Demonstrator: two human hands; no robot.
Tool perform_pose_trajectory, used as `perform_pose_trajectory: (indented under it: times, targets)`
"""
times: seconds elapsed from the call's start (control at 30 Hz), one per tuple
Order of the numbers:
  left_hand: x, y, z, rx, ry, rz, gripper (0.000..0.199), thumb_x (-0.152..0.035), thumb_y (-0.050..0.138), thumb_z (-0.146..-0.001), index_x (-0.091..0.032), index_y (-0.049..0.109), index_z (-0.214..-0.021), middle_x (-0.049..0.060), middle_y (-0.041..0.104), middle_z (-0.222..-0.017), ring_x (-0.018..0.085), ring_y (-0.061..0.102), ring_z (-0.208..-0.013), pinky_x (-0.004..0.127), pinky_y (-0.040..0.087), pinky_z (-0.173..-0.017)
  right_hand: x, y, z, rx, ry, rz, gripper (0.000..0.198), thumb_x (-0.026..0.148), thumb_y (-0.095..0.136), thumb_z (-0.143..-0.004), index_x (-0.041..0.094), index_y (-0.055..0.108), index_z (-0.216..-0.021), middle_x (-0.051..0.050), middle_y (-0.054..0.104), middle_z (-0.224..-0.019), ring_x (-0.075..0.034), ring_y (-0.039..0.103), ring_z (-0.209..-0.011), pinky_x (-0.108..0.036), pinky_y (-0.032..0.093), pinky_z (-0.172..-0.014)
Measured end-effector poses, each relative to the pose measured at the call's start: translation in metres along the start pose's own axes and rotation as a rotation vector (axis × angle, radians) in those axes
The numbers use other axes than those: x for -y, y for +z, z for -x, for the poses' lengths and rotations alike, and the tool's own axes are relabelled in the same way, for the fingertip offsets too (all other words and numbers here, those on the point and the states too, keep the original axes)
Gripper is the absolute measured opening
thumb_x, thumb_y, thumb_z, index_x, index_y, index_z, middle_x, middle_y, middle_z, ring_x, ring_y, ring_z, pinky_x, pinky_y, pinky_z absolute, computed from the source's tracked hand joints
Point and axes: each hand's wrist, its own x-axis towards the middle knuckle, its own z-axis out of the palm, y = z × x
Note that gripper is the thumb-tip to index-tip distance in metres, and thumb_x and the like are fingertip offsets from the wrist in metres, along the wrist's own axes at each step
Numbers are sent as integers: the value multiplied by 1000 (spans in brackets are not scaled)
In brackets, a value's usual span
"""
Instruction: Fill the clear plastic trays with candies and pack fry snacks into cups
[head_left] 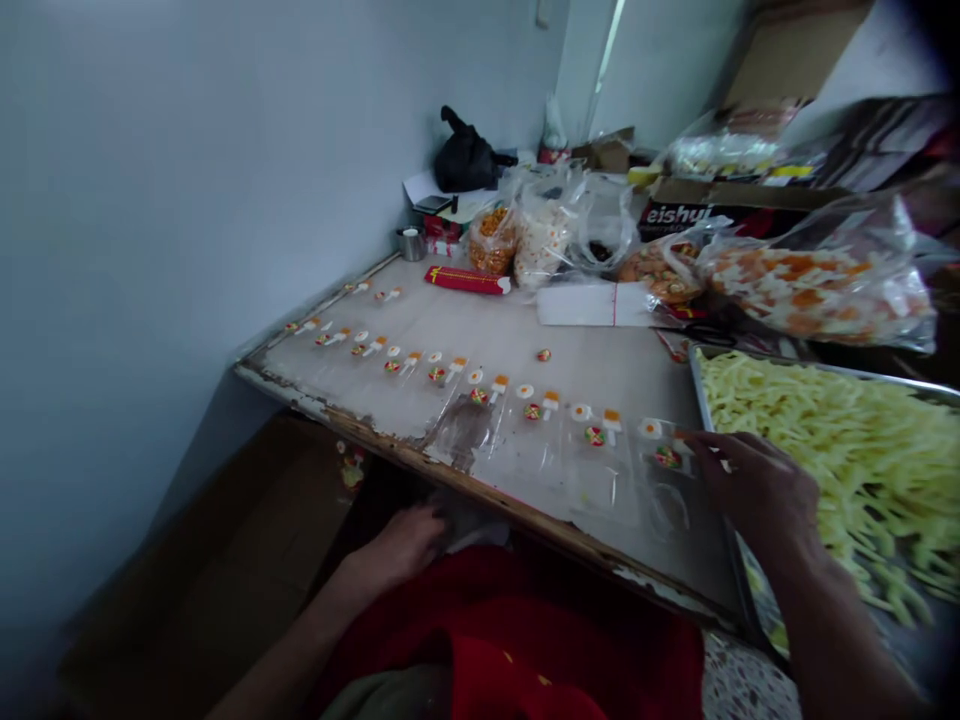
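From my end of the head camera, the writing I can read is "eishui" in white on the black box [679, 215] at the back of the desk [577, 335] — the smaller line beneath it is too blurred. My right hand [754, 485] has its fingertips at the upper right of the nearest clear packet [667, 512], touching or just over the orange-and-white piece beside the red-and-green disc [668, 457], though I can't tell whether they grip it. My left hand [412, 535] is low by the desk's front edge, near a whitish thing [476, 532] — its grip unclear too.
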Motion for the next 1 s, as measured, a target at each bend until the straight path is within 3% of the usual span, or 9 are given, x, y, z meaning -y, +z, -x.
perform_pose_trajectory:
  times: [0.07,0.13,0.33,0.5,0.63,0.77,0.9,1.0]
  targets:
    - [0,-3,2,93,25,14,23,-13,64,-83,-23,72,-102,8,69,-113,26,66,-103,37,51,-91,1,-3,0,-3,-16,5,32,41,53,-101,23,80,-101,-7,75,-96,-23,66,-85,-33,41,-71]
    - [-5,-19,3,92,-26,-10,19,-14,61,-87,-22,73,-99,7,72,-104,26,68,-100,38,50,-91,4,-6,0,-16,-30,-7,33,42,52,-102,23,79,-101,-7,75,-95,-23,66,-86,-33,42,-73]
    - [-37,-83,-10,-127,-43,162,19,-28,64,-95,-24,73,-110,2,75,-111,19,68,-103,28,49,-90,14,-16,1,-71,-53,-67,41,49,47,-104,22,78,-103,-8,75,-99,-27,67,-90,-37,45,-77]
    - [-43,-90,-36,-228,-8,-77,16,-25,60,-97,-23,75,-103,4,76,-103,22,69,-99,35,50,-92,16,-17,0,-64,-88,-120,52,54,35,-106,24,76,-101,-8,76,-99,-33,69,-90,-44,48,-78]
    - [-12,-101,-78,-411,50,-170,20,-24,63,-95,-22,74,-112,7,74,-113,23,66,-108,38,50,-99,17,-14,-1,-15,-90,-120,54,57,30,-106,24,74,-107,-8,76,-103,-33,69,-92,-45,50,-77]
    - [41,-136,-142,-592,-22,-218,33,-25,58,-96,-19,68,-127,13,66,-131,24,59,-125,41,45,-111,16,-9,-2,10,-98,-97,57,58,30,-105,21,74,-108,-10,75,-104,-32,68,-89,-46,51,-77]
    - [81,-154,-195,-432,-84,-260,43,-34,52,-99,-18,59,-138,15,53,-150,27,47,-141,48,38,-116,13,-6,-1,16,-80,-68,54,56,34,-106,20,73,-112,-11,75,-104,-33,68,-93,-47,51,-80]
    - [96,-148,-201,-308,-91,-270,42,-37,53,-100,-21,60,-137,13,56,-148,28,47,-140,52,38,-114,9,-5,1,16,-74,-70,51,57,37,-105,21,72,-114,-9,75,-103,-33,67,-95,-45,51,-81]
